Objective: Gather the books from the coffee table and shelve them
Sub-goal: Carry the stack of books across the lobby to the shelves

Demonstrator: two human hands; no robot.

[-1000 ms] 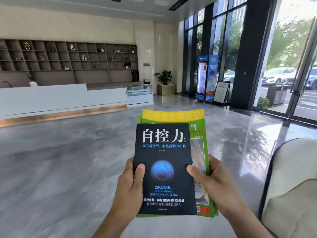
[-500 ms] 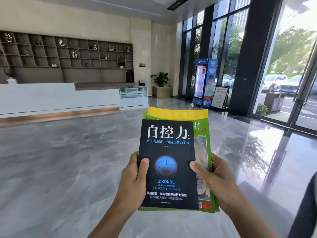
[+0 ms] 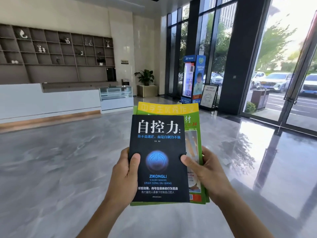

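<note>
I hold a stack of books in front of me with both hands. On top lies a black book (image 3: 158,148) with white characters and a blue power symbol. Beneath it a green and yellow book (image 3: 192,121) sticks out at the top and right. My left hand (image 3: 126,172) grips the stack's left edge, thumb on the black cover. My right hand (image 3: 205,172) grips the right edge, thumb on the black cover too. A dark wall shelf (image 3: 56,52) with small ornaments stands far off at the left, behind a white counter (image 3: 49,102).
Grey polished floor (image 3: 60,160) stretches ahead. A glass display case (image 3: 116,93) ends the counter. A potted plant (image 3: 145,78), a blue vending machine (image 3: 193,79) and a sign stand (image 3: 208,96) line the back. Glass doors (image 3: 291,66) fill the right side.
The view has swung to the right and moved forward; the shelf and counter slid left, and the pale chair at the lower right has left the view. Both hands keep the same hold on the books.
</note>
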